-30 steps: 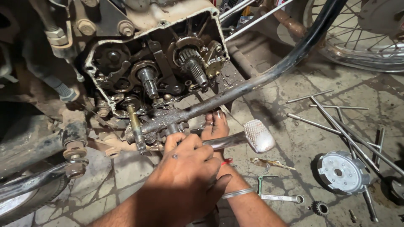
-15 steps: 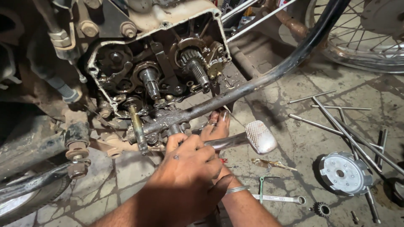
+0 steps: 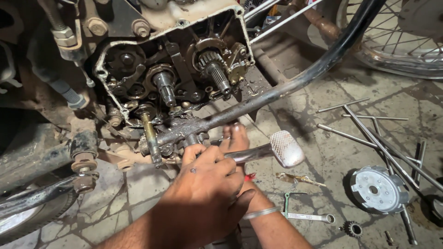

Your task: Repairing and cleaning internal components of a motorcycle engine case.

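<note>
Here the left hand (image 3: 207, 182) clenches over the brake pedal lever (image 3: 258, 152) beside the right hand (image 3: 235, 138), whose grip I cannot tell, and oily metal could let fingers slip.

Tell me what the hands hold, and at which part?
Left hand grips the brake pedal on its arm, near the pivot. Right hand lies behind; its hold cannot be told.

Stone floor (image 3: 323, 152), steel rods (image 3: 369, 133), wrench (image 3: 309, 216), clutch plate (image 3: 378, 189)

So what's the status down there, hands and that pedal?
Left hand gripping by brake pedal arm. Right hand beneath, fingers at the pivot. Black frame tube crosses just above.
</note>
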